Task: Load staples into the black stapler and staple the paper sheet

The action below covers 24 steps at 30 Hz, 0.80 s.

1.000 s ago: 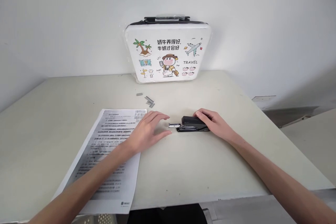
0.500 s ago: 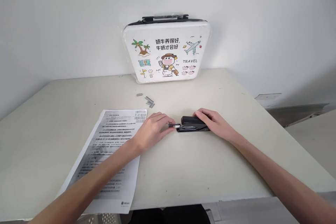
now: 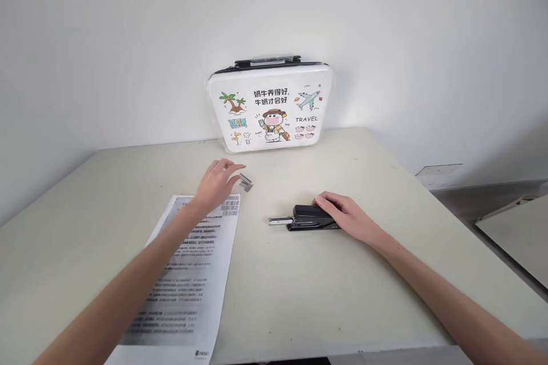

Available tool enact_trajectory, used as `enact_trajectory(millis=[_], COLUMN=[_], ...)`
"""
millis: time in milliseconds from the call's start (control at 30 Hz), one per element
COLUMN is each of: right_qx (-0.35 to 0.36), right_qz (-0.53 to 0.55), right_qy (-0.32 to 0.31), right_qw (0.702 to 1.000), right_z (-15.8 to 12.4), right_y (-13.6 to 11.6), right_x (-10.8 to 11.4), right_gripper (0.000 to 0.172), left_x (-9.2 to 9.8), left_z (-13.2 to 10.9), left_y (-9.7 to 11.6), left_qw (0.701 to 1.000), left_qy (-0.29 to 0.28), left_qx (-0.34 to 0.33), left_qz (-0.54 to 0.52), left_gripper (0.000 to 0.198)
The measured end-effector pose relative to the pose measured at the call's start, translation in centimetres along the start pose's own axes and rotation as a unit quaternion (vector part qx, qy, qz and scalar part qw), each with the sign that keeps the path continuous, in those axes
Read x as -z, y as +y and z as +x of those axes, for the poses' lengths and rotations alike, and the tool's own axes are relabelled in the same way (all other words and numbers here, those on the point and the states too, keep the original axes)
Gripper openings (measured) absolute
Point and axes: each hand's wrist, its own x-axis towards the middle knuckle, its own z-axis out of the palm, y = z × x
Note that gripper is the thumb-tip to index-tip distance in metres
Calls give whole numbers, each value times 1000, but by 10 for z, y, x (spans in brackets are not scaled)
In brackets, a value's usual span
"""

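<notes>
Stapler of black casing and silver metal, long and narrow, lay on the pale grey-green tabletop in the person's bare right hand.

That hand was closed around its rear end, thumb on top, while the slim metal tray jutted out leftward. The bare left hand had thumb and forefinger parted just beside small grey metal staple strips, its forearm across a white printed paper sheet. Behind stood a white cartoon-printed case with black trim.

We see a black stapler, grey staples, black-printed white paper and a white case (cartoon-patterned, black-trimmed).
</notes>
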Motion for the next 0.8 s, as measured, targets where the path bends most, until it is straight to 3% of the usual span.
enact_trajectory(millis=[100,200,567,800], right_qx=[1,0,-2,-11], right_qz=[0,-2,-15,-18], right_qy=[-2,-3,-1,0], right_qw=[1000,1000,1000,1000], right_z=[1,1,0,-1], right_y=[1,0,-1,-3], right_x=[0,1,0,1], right_gripper=[45,46,47,48], left_x=[-6,-10,-9,12], left_z=[20,26,16,3], left_y=[-26,-35,-25,3], left_qw=[994,986,992,984], left_qy=[-86,-138,-116,-109], left_qx=[-30,-64,-57,68], left_qz=[60,69,1,-122], left_gripper=[28,25,27,27])
